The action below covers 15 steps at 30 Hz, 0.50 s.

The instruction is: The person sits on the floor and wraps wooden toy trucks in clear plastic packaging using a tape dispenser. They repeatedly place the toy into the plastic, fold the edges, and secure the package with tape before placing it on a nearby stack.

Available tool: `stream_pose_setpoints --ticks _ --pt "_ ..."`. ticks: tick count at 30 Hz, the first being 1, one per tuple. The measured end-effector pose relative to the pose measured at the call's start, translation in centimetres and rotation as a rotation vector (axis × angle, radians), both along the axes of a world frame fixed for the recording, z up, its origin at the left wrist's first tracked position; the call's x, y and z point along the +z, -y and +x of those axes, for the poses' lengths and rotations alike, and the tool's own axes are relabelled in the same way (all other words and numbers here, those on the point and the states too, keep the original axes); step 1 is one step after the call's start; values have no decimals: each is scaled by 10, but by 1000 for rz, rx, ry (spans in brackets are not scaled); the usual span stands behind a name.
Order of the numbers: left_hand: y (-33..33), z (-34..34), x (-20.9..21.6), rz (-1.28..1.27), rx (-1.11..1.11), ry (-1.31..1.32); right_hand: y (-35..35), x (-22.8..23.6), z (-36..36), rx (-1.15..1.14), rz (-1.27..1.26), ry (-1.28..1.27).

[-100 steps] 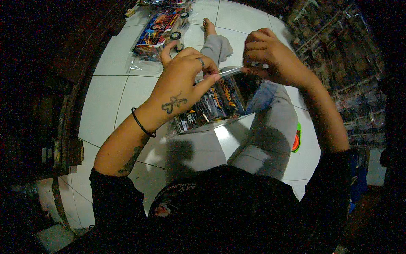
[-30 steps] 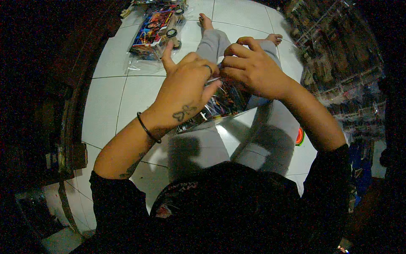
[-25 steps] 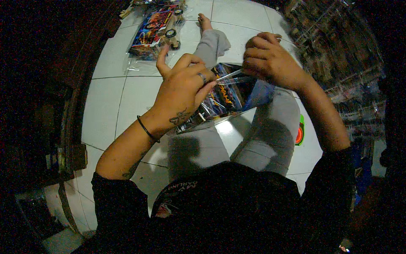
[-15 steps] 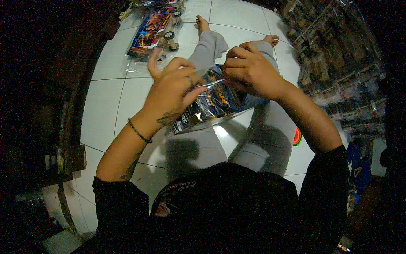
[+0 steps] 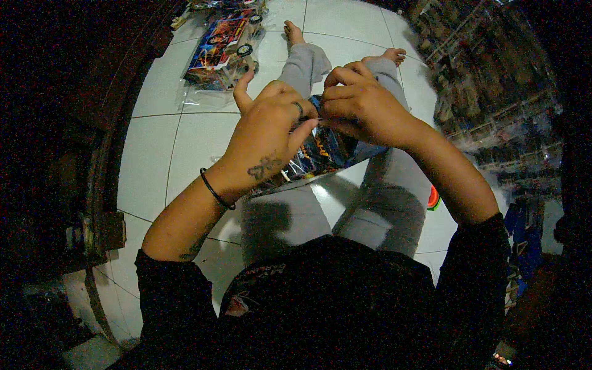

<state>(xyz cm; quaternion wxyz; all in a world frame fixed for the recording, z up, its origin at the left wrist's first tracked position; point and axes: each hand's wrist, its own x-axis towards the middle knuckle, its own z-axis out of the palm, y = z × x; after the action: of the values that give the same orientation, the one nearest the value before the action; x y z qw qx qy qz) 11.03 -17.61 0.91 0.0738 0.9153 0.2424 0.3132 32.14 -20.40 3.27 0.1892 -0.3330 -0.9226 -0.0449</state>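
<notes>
Across my grey-trousered thighs lies a dark printed package (image 5: 320,151) in shiny clear plastic. My left hand (image 5: 271,123) is over its upper part, thumb and forefinger pinched together at the plastic's edge, with another finger raised away. Right beside those fingertips, my right hand (image 5: 367,108) has its fingers curled and pinched on the same edge of the plastic bag. The two hands nearly touch and cover much of the package's upper side. What exactly sits between the fingertips is too small to make out.
Ahead to the left, a bagged toy vehicle (image 5: 245,50) with a colourful card lies on the white tiled floor (image 5: 145,148). Many plastic-wrapped packages (image 5: 493,92) are piled along the right. A round orange and green object (image 5: 433,197) rests by my right thigh. Dark furniture (image 5: 92,154) borders the left.
My left hand has moved right and slightly up along the plastic's edge, its fingertips now beside the right hand's. The right hand has shifted only slightly.
</notes>
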Motion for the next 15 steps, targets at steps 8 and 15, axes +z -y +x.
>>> stream_pose_setpoints --ticks 8,15 --pt "-29 6 -1 -817 -143 -72 15 -14 5 -58 373 168" --pt "1 5 -1 112 0 -201 1 -21 5 6 143 182"
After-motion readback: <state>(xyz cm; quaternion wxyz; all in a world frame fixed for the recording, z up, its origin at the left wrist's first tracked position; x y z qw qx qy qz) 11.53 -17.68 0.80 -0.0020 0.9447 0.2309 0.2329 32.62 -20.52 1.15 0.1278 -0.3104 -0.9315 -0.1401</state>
